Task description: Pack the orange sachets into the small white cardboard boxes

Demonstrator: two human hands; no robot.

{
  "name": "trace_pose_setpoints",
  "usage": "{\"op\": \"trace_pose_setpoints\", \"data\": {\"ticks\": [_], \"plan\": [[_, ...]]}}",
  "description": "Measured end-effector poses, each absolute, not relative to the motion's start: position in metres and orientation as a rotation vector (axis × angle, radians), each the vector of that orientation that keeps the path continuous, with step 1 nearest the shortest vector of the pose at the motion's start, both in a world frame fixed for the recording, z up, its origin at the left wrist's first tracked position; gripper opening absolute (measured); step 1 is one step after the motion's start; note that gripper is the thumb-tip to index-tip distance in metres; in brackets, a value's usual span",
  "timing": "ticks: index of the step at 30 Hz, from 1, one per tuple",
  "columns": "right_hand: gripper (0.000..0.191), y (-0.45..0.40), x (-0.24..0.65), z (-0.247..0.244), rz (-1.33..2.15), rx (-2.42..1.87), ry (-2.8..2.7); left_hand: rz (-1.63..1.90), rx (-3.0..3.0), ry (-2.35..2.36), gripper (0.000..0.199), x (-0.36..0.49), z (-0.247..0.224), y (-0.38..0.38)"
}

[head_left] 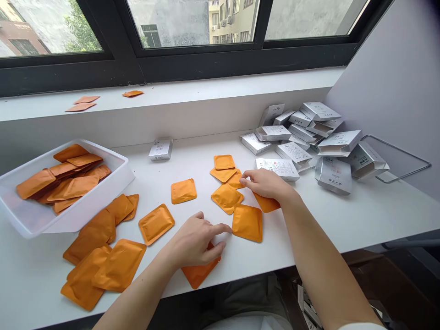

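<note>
My left hand [197, 240] is low over the table, index finger stretched out and its tip at the edge of a flat orange sachet [247, 223]. Its thumb is apart, above another orange sachet [199, 275] that the hand partly covers. Farther right, my right hand [264, 182] has its fingers and thumb drawn together at the edge of an orange sachet [235, 180]. Beneath that palm a further sachet [266, 204] shows in part. Several more sachets lie around, including a crumpled one [227, 198] and a small one [224, 162].
A white plastic bin [118, 176] of orange sachets stands left, with a loose sachet pile [118, 266] before it. Silver-white boxes [335, 174] heap at the right beside a bent wire stand [409, 156]. One small box [161, 150] stands near the sill, where a few sachets [133, 93] lie.
</note>
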State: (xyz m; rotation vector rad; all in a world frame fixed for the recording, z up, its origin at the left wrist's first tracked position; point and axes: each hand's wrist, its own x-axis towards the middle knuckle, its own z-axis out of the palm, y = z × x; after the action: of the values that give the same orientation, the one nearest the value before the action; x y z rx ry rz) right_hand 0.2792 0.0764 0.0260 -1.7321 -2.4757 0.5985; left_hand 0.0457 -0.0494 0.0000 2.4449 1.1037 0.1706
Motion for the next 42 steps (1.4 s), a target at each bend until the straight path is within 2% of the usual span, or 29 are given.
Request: {"op": "trace_pose_setpoints", "data": {"ticks": [7, 12, 16, 18, 21, 27, 29, 35, 42], "plan": [[0.04, 0.06, 0.278, 0.033, 0.437, -1.697, -2.406, 0.163, 2.45, 1.102, 0.029, 0.046, 0.001, -0.048], [0.033, 0.001, 0.296, 0.02, 0.411, -1.562, -2.509, 0.156, 2.439, 1.112, 0.028, 0.047, 0.001, -0.05], [0.066, -0.038, 0.312, 0.0, 0.27, -1.576, -2.61, 0.143, 2.455, 1.115, 0.028, 0.049, 0.001, -0.051], [0.073, -0.047, 0.312, -0.006, 0.175, -1.568, -2.627, 0.142, 2.455, 1.134, 0.028, 0.049, 0.0, -0.051], [0.065, -0.052, 0.306, -0.011, 0.039, -1.517, -2.607, 0.14, 2.459, 1.145, 0.029, 0.048, -0.001, -0.051], [0.026, -0.048, 0.305, -0.014, -0.212, -1.243, -2.526, 0.149, 2.459, 1.157, 0.032, 0.046, -0.003, -0.051], [0.019, -0.046, 0.308, -0.011, -0.323, -1.165, -2.473, 0.153, 2.457, 1.157, 0.032, 0.045, -0.003, -0.051], [0.02, -0.042, 0.311, 0.004, -0.597, -1.115, -2.394, 0.16, 2.452, 1.16, 0.031, 0.045, -0.003, -0.052], [0.018, -0.037, 0.304, 0.004, -0.576, -1.084, -2.475, 0.173, 2.462, 1.172, 0.031, 0.045, -0.004, -0.052]]}}
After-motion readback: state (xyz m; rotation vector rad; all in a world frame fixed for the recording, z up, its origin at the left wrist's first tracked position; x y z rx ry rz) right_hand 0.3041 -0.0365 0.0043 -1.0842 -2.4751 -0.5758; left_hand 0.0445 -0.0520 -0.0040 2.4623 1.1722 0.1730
